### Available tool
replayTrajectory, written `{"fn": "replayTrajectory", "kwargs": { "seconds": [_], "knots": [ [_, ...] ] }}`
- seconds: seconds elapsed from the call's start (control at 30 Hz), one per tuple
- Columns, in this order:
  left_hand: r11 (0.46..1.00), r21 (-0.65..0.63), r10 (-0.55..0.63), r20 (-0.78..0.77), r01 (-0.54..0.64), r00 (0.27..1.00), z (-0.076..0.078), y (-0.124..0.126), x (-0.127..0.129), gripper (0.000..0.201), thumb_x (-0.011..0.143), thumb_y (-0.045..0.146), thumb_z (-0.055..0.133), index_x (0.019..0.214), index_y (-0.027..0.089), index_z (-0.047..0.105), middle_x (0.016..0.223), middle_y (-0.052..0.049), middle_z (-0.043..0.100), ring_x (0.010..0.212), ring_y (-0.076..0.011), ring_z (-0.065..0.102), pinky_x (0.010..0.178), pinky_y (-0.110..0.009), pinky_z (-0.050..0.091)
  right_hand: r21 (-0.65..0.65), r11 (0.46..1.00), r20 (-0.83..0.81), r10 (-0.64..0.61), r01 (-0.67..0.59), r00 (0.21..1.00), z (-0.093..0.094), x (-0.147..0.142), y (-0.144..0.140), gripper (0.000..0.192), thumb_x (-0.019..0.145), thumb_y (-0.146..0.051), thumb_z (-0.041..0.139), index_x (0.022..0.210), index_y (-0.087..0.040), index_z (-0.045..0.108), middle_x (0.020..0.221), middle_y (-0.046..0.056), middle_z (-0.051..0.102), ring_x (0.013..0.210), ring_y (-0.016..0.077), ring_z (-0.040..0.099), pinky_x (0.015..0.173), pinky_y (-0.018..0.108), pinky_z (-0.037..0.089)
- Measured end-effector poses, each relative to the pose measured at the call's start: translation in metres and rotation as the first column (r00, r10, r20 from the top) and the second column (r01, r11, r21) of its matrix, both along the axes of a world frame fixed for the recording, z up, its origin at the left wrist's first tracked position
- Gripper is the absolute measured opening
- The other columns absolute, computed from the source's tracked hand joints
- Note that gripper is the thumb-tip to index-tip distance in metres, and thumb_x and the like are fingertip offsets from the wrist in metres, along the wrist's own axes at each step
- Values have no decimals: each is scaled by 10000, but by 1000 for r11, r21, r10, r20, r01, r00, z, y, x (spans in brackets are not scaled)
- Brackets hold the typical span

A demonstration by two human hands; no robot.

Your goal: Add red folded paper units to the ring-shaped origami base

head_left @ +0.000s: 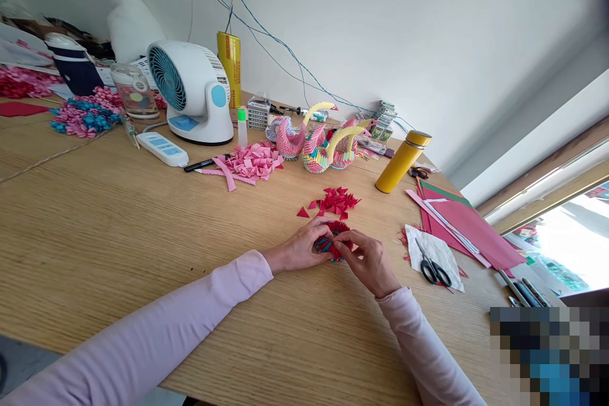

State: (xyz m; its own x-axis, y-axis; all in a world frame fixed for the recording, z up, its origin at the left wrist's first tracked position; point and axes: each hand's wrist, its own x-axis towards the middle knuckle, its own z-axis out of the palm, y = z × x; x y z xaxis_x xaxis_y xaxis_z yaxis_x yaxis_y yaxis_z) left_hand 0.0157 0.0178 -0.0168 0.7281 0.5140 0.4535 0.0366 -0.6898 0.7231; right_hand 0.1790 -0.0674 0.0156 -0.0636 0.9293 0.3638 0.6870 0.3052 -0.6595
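On the wooden table my left hand and my right hand meet around a small round red paper model with some blue pieces in it. Both hands grip it, fingers pinched on its edge. Just beyond it lies a loose pile of red folded paper triangles. My sleeves are pale pink.
Black scissors lie on white paper at right, beside red paper sheets. A yellow flask, folded paper swans, a pink paper pile, a white fan, a power strip and a glue bottle stand further back.
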Motion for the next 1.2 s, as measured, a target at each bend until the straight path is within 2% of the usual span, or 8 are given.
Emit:
{"fn": "replayTrajectory", "kwargs": {
  "seconds": [0.27, 0.37, 0.6, 0.8, 0.97, 1.2],
  "knots": [
    [999, -20, 46, -36, -47, 998, 4, -1, 0, 321, 672, 162, 751, 901, 170, 526, 1084, -94, 558, 1071, -245, 540, 909, -371, 452, 17, 1000, 5, 12, -12, 1000, -2, 1, 1, 125, 851, -256, 580, 896, -212, 688, 858, 25, 693, 689, 133, 617, 534, 204, 469],
    [999, -14, 46, -27, -46, 999, 5, -1, 0, 381, 646, 188, 781, 917, 174, 513, 1114, -95, 546, 1080, -249, 531, 899, -369, 449, 9, 1000, -4, -11, 11, 1000, -3, 1, 0, 145, 849, -267, 582, 945, -209, 673, 834, 25, 700, 682, 140, 623, 550, 218, 489],
    [999, -13, 50, -82, -52, 995, 2, 0, -1, 390, 664, 179, 770, 950, 176, 504, 1061, -71, 542, 1021, -225, 541, 865, -344, 451, -3, 999, 59, -32, 32, 998, -1, 5, 0, 97, 833, -271, 598, 844, -204, 668, 827, 43, 658, 694, 149, 608, 597, 248, 519],
    [998, -4, 55, -88, -55, 995, -1, 1, -1, 388, 677, 232, 770, 956, 184, 504, 1062, -64, 542, 987, -218, 543, 841, -336, 453, -41, 999, 62, 16, -13, 998, 0, 9, 0, 122, 837, -294, 590, 880, -212, 670, 869, 48, 648, 708, 147, 614, 617, 262, 531],
    [999, -1, 51, -81, -51, 995, -2, 1, -1, 391, 677, 228, 773, 966, 184, 514, 1049, -58, 549, 992, -218, 544, 859, -344, 453, -50, 998, 61, 26, -23, 998, -1, 10, 0, 125, 838, -302, 588, 890, -213, 660, 895, 56, 639, 732, 152, 619, 631, 275, 534],
    [999, -21, 24, -59, -25, 998, -2, 0, -2, 366, 704, 242, 760, 971, 190, 515, 1117, -81, 553, 1127, -243, 502, 949, -365, 417, -40, 998, 48, 48, -46, 998, -5, 12, 0, 123, 836, -263, 598, 946, -215, 626, 899, 49, 654, 764, 158, 635, 650, 271, 524]
  ]
}}
